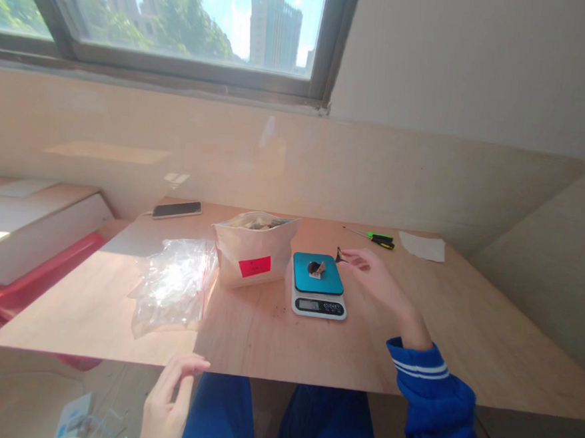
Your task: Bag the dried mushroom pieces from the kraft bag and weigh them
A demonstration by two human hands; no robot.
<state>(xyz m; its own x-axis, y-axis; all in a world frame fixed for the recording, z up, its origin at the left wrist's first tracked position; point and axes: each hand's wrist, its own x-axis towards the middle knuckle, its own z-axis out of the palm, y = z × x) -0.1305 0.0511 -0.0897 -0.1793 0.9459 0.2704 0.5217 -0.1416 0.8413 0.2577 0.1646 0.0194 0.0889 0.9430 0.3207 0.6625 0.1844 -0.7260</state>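
Note:
My right hand (369,271) pinches a small dark, dried-looking piece (340,256) just beyond the right edge of a digital kitchen scale (319,306). On the scale's blue platform (302,280) lies a small heap of dark and brown dried pieces (315,268) with a whitish scrap under it. Left of the scale stands an open, pale pouch (229,258) with a red label, dried pieces showing at its mouth. Near the table's front edge, my left hand (173,394) is empty, its fingers loosely bent and apart from the thumb. Digits on the scale's display are too small to read.
Clear zip bags (172,284) lie left of the pouch on the wooden table (263,350). A phone (177,209) rests at the back left. Toward the back right are screwdrivers (382,240) and a white sheet (423,247). A red chair (42,278) stands at the left.

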